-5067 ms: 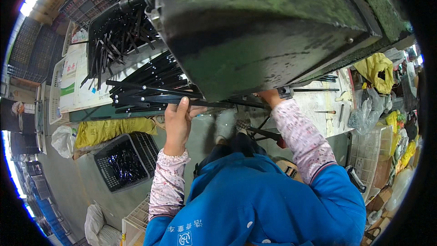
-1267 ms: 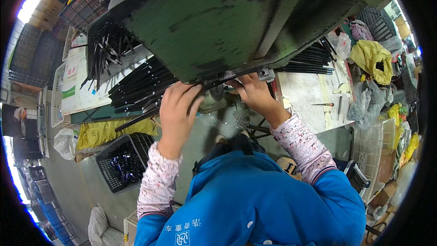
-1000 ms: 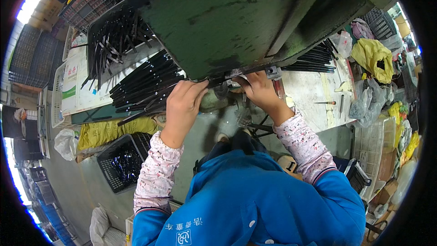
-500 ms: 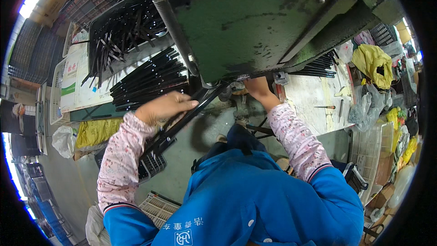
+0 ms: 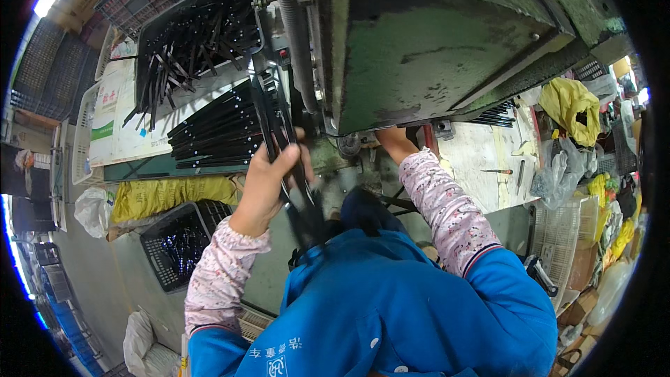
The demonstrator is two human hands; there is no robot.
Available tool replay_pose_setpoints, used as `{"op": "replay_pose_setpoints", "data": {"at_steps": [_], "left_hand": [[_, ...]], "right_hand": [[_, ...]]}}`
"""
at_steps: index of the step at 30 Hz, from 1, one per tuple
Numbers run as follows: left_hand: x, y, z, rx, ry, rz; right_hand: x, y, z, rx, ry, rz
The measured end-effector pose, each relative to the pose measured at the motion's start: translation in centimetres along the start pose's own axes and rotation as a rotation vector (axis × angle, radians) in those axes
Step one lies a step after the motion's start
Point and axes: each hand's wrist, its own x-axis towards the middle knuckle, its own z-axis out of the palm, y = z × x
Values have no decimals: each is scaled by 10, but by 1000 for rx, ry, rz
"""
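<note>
My left hand [image 5: 271,171] is closed around a set of long black metal bars [image 5: 264,98], thumb across the front. The bars stand close to lengthwise in view, and their lower ends are smeared by motion near my waist. They are beside the spring at the left side of a big green machine [image 5: 419,49]. My right hand [image 5: 396,144] reaches under the machine's lower edge. Its fingers are hidden there, so what they touch cannot be seen.
Left of the machine, black strips fill a tray [image 5: 199,35], and a stack of black bars [image 5: 209,129] lies on the table. A black basket [image 5: 178,248] of small dark parts is on the floor. To the right, thin tools [image 5: 520,173] and more black bars [image 5: 494,115] lie on a white-topped table.
My left hand has moved right, and the bars have swung from a slant to nearly upright. The floor basket is now uncovered. My right hand stays under the machine; the view has shifted.
</note>
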Motion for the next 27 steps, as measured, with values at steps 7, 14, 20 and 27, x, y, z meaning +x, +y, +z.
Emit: {"op": "replay_pose_setpoints", "data": {"at_steps": [7,14,20,27], "left_hand": [[58,-12,34,-389,101,155],[84,-40,26,-421,-85,221],[78,-39,46,-457,141,138],[72,-36,46,-214,341,196]], "right_hand": [[27,33,38,-39,143,-10],[29,60,55,-55,172,-39],[28,76,66,-80,188,-110],[-10,30,13,-2,502,-488]]}}
